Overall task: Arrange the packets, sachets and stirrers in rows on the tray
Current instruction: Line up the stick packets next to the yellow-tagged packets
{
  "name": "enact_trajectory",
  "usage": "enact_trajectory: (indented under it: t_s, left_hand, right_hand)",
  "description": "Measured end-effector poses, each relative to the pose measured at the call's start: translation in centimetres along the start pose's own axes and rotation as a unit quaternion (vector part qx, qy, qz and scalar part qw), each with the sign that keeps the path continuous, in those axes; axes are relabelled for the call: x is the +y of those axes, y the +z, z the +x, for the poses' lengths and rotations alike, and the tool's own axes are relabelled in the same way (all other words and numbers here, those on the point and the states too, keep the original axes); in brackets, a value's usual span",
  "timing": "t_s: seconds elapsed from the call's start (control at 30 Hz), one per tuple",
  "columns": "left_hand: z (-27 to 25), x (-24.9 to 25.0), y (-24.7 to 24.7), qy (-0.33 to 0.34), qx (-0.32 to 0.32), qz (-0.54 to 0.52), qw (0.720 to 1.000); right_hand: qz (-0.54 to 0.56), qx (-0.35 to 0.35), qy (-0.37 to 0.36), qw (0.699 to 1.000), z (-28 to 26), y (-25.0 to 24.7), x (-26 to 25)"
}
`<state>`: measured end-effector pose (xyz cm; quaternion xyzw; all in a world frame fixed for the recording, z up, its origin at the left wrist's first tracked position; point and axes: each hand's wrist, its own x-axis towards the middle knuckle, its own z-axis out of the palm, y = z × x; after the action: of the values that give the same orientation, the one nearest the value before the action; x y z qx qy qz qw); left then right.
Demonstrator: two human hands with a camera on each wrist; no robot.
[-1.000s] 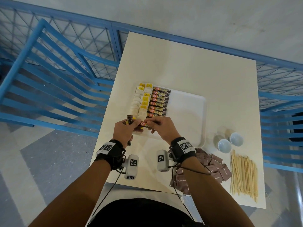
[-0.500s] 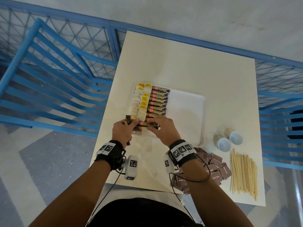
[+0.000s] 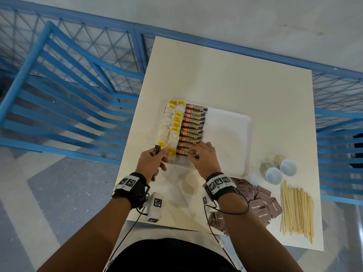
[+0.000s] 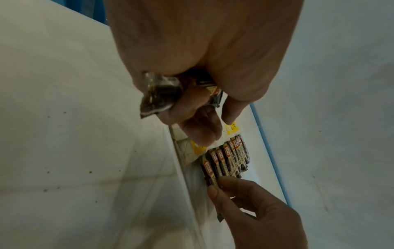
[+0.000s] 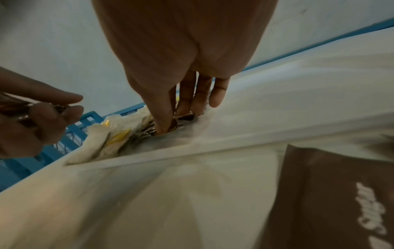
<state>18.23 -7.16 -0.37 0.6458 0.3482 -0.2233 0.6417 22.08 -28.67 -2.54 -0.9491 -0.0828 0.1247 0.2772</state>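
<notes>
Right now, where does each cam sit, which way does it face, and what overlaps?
Head: worn on the head, looking down at the table and tray; both forearms and hands show.
Left wrist: under the left hand, facing along the fingers to the coffee sachets.
Right wrist: under the right hand, facing its fingers on the nearest sachet.
Shared: both wrist views catch the other hand and the tray.

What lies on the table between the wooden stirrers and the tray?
In the head view, two small white bowls sit between the stirrers and the tray.
</notes>
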Motion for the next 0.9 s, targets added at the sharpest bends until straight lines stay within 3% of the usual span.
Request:
enact_trajectory:
  t_s: [0.9]
  left_hand:
    - [-0.8,1.0,-0.2,-0.019,-0.036,-0.021,0.999]
  right_hand:
    - [-0.034,0.044,0.021,0.998,0.1,0.9,-0.8]
